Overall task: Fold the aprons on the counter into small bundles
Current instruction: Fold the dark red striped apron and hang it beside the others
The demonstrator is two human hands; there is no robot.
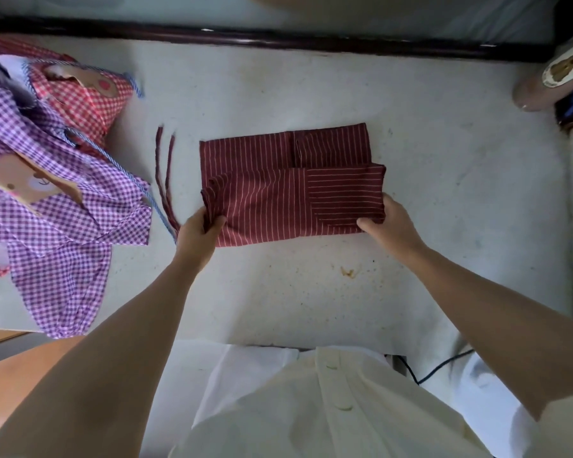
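Our left grip (197, 238) curls round the near-left corner of the striped apron (278, 193); our right grip (387, 223) pinches its near-right corner. The apron lies folded mid-counter (311, 292), ties (164, 173) trailing left. A purple apron (63, 206) and a red apron (86, 104) lie heaped at the counter's left end.

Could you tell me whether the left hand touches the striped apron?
Touching: head view shows the left hand pinching the striped apron at its left edge.

A maroon striped apron (278, 193) lies folded flat, its ties (164, 173) trailing left. Beside it, a purple gingham apron (67, 213) and a red gingham apron (90, 104) lie crumpled.
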